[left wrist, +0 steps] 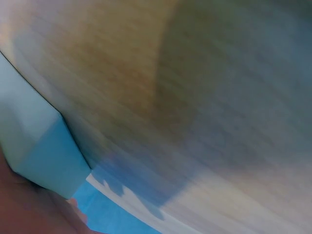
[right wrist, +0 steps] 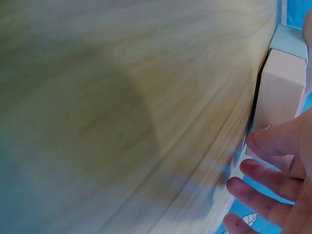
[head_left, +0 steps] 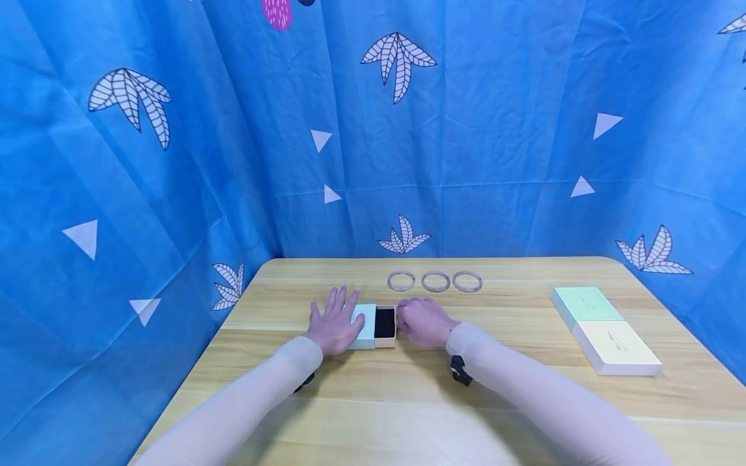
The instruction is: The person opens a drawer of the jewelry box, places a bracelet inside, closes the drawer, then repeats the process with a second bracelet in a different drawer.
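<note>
1. The small box (head_left: 372,327) sits on the tabletop, its pale blue sleeve (head_left: 364,333) partly slid apart from a cream-pink drawer (head_left: 385,343) with a black lining (head_left: 385,321).
2. Of the person's two hands, the left hand (head_left: 336,322) lies spread over the box's left side, fingers straight, holding the sleeve down.
3. The right hand (head_left: 425,322) is at the box's right end, thumb and forefinger pinching the drawer's outer end, other fingers loosely bent.
4. Beyond the box, to its right, three pale bangles (head_left: 436,290) lie in a row.
5. Well right of the box, a mint-green box (head_left: 587,303) and a cream box (head_left: 618,343) touch end to end.
6. The tabletop (head_left: 326,414) extends all round the box; a blue curtain (head_left: 484,129) hangs behind.
</note>
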Tool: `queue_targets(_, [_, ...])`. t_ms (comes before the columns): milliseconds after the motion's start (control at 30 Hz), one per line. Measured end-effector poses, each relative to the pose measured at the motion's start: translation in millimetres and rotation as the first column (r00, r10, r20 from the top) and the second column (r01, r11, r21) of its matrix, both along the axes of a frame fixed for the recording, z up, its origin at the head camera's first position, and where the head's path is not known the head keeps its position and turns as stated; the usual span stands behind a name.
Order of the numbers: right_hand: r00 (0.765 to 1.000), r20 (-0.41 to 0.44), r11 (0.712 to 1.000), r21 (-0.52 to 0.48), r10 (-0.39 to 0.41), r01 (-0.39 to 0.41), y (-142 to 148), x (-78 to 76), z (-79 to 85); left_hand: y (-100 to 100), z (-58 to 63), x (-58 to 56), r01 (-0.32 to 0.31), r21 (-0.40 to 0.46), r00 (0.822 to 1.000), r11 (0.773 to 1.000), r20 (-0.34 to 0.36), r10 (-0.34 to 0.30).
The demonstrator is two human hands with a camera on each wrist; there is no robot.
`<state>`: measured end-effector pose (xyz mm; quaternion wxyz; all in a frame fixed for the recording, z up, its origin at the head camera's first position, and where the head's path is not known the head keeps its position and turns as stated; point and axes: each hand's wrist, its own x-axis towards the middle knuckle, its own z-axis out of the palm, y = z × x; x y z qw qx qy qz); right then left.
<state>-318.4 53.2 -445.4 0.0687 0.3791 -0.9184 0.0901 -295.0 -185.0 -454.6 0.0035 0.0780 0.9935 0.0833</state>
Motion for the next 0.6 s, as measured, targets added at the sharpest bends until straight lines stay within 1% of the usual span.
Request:
queue_targets(67, [1.0, -0.002, 1.0, -0.001, -0.002, 0.002, 1.6, 0.0, -0.5, -0.4, -0.7, -0.3, -0.001, 0.007, 1.0, 1.0, -0.001, 0.001])
queue_targets(300, [1.0, -0.008, 1.0, -0.011, 0.007, -0.007, 6.1, 2.5, 1.2, -1.4, -6.5, -2.3, -0.007, -0.01, 1.0, 1.0, 0.002, 0.007])
queue_targets(533, [0.999, -0.034, 1.0, -0.005, 0.004, -0.004, 11.5, 2.2, 0.9, -1.6, -2.9, -0.7, -0.006, 0.008, 1.0, 1.0, 0.001, 0.006])
queue_targets(600, [0.999, -0.038, 1.0, 0.001, 0.003, -0.003, 13.0, 1.7, 0.6, -1.6, -2.6, -0.5, -0.008, -0.003, 1.0, 1.0, 0.005, 0.008])
